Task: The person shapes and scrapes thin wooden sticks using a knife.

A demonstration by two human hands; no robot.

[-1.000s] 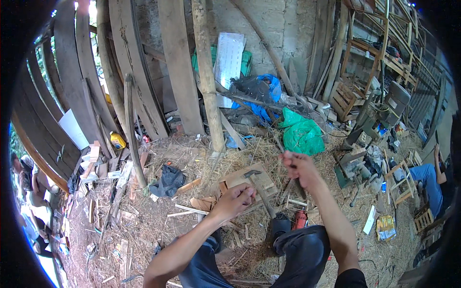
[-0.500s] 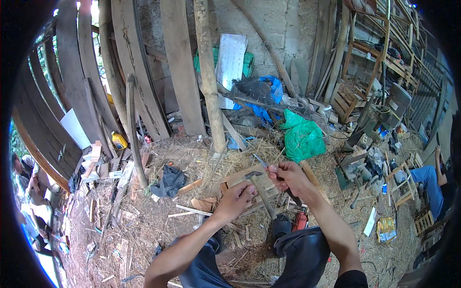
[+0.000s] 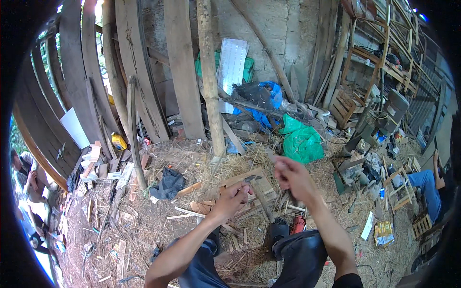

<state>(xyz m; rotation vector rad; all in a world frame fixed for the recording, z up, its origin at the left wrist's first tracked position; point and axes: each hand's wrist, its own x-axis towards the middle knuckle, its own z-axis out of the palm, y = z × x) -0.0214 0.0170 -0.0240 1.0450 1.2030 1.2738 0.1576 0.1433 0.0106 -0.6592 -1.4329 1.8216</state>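
Observation:
Fingers curled in a pinch, my left hand [image 3: 233, 201] is over the wooden board [image 3: 266, 189] between my knees; whatever it holds, if anything, is hidden. A hammer [image 3: 262, 201] lies across the board beside that hand, its dark metal head near my fingertips and its wooden handle slanting toward my right foot. My right hand [image 3: 295, 180] is raised beyond and to the right of the hammer, blurred by motion. It is closed on a thin blade-like tool [image 3: 270, 155] whose pale tip sticks out past the fingers.
Straw and wood scraps cover the ground. A red can [image 3: 298, 224] is by my right knee. Ahead stand a wooden post [image 3: 210, 96] and a green sack [image 3: 302, 144]; a black plastic bag [image 3: 169, 183] lies left. Other people are at the far left and right edges.
My right hand has drawn slightly away from my left hand and blurred, with the tool's tip swinging more upright. My left hand stays near the hammer head, almost unmoved.

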